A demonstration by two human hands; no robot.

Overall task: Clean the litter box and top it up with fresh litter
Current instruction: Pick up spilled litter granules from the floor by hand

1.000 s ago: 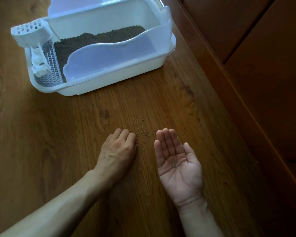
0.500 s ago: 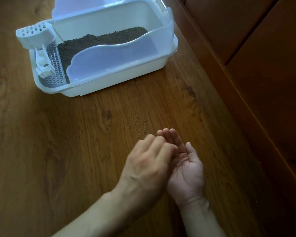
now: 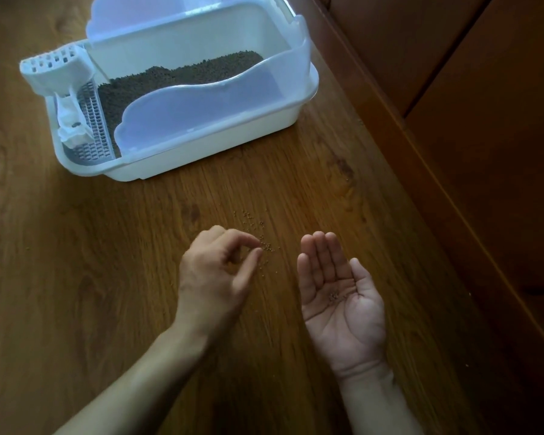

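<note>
A: Nearest the camera, what are the two hands doing?

B: The right hand (image 3: 338, 296) lies palm up over the wooden floor (image 3: 91, 293), fingers straight and together, thumb out to the side. A few litter grains (image 3: 333, 296) sit in the hollow of the palm; it carries them without curling round them.

A: And the other one?

B: The left hand (image 3: 215, 277) is back up, just left of the right and apart from it. Its forefinger and thumb curve toward each other, tips almost meeting, right at the edge of the spilled grains (image 3: 261, 237). Whether a grain is pinched between the tips I cannot tell; they are too small.

A: Where does the spill lie?

B: Scattered on the boards just beyond and between the fingertips of both hands, thinning out toward the box.

A: And the litter box itself?

B: The litter box (image 3: 201, 152) stands farther off, up and to the left, well apart from the hands. It is white with a translucent high wall around it, and dark litter (image 3: 176, 80) fills its tray. At its left end a white scoop (image 3: 60, 73) rests over a gridded strip (image 3: 93, 127). Along the right runs dark wooden panelling (image 3: 484, 120).
</note>
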